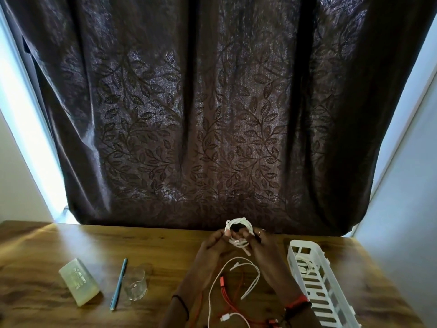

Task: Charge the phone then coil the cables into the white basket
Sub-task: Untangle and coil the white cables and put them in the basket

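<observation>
A coiled white cable is held up over the wooden table between both hands. My left hand pinches the coil on its left side. My right hand grips its right side, and a short plug end hangs below the coil. Under my forearms lie a loose white cable and a red cable. The white basket stands at the right with a white cable coiled inside it. A phone in a pale clear case lies at the left, apart from every cable.
A blue pen and an upright clear glass sit between the phone and my hands. A dark leaf-patterned curtain hangs behind the table's far edge. The basket reaches close to the table's right edge.
</observation>
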`<state>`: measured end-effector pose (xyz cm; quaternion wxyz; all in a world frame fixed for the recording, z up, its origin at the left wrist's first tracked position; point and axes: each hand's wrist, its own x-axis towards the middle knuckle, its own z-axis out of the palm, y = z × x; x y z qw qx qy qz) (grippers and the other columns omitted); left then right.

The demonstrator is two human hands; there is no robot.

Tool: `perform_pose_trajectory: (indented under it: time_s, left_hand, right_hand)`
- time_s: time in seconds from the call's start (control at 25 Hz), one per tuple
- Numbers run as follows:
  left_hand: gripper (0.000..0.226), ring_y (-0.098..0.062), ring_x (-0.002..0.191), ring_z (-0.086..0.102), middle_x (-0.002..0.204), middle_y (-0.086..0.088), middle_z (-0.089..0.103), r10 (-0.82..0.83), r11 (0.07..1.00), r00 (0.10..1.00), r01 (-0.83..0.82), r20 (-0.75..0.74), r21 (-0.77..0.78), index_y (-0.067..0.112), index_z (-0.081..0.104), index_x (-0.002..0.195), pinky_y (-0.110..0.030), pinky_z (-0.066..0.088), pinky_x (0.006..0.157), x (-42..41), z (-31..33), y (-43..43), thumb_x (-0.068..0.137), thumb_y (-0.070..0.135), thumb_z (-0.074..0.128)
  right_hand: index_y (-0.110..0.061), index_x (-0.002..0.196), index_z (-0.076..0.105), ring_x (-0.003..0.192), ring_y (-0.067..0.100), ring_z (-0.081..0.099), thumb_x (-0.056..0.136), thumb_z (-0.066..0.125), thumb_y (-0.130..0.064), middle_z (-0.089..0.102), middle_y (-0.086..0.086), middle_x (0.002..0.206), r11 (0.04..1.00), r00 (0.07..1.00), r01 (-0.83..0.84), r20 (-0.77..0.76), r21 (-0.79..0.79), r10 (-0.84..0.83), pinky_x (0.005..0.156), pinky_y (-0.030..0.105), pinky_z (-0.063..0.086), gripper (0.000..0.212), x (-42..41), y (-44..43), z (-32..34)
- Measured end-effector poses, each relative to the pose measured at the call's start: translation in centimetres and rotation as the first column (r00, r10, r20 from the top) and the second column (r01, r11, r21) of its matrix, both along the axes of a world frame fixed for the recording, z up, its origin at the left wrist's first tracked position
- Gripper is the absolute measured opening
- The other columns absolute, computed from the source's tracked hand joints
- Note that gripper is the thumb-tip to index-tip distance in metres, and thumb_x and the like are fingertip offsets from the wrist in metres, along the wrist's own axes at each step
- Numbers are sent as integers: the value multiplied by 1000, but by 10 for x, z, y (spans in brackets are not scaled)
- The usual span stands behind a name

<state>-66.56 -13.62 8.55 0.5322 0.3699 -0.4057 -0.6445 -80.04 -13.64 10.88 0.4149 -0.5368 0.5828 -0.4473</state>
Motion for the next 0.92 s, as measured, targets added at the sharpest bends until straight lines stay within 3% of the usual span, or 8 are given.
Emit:
perform_pose_trajectory:
  time_s: [0.12,0.2,0.36,0.48,0.6,0.68,0.84,0.92]
  left_hand:
    - [20,-22,87,70,97,-14,73,-14,1000,999,15,48,-12,3,66,105,-29,57,74,0,2,6,90,13,56]
    - [13,-15,71,70,83,-8,74,20,1000,987,-18,158,-15,7,69,97,-22,54,62,0,0,2,88,8,60]
    - [18,-14,57,64,68,-9,69,168,982,966,-182,194,57,8,72,80,-19,48,48,-1,-9,-3,85,-3,59]
    - [16,-20,63,68,73,-13,72,258,960,962,-266,92,84,7,73,82,-27,55,55,-5,-9,1,84,-4,61]
    - [2,-27,72,67,80,-18,72,323,936,939,-335,115,106,9,70,83,-35,53,65,-9,-17,-4,82,7,68]
    - [21,-31,76,69,85,-21,71,307,930,938,-331,159,157,7,65,88,-42,55,72,-12,-20,-6,76,20,75]
    - [48,-31,97,68,105,-19,69,123,970,992,-128,39,208,3,61,109,-48,53,90,-13,-18,1,66,18,78]
    - [45,-29,99,67,108,-17,69,-7,984,991,-17,131,176,7,63,108,-46,53,91,-7,-14,3,67,17,78]
  right_hand:
    - [-19,118,56,96,4,59,96,48,-16,62,0,113,998,997,-46,56,-48,48,68,6,48,24,-1,-5,3]
    - [-25,116,55,89,1,61,95,51,-19,64,-2,109,992,993,-122,9,-32,122,68,5,47,22,-1,-6,7]
    - [-28,131,41,89,6,62,86,63,-23,60,-2,113,952,893,-303,-333,53,303,77,20,53,50,3,-5,15]
    - [-18,135,39,109,15,53,78,71,-32,50,4,123,996,816,-84,-575,-19,58,84,21,44,66,5,-6,14]
    - [-14,117,54,102,16,58,82,66,-39,61,4,114,994,794,102,-598,-45,-108,58,9,34,45,9,-2,13]
    - [-15,110,60,97,12,60,87,61,-35,66,0,107,992,785,106,-607,-68,-125,49,5,26,30,11,2,10]
    - [-13,109,68,101,10,59,86,64,-23,67,0,114,979,787,28,-599,-200,-145,60,-4,29,25,7,0,4]
    - [-12,109,69,101,7,57,87,63,-19,63,-1,117,977,762,-29,-637,-211,-115,65,-9,27,24,4,-1,4]
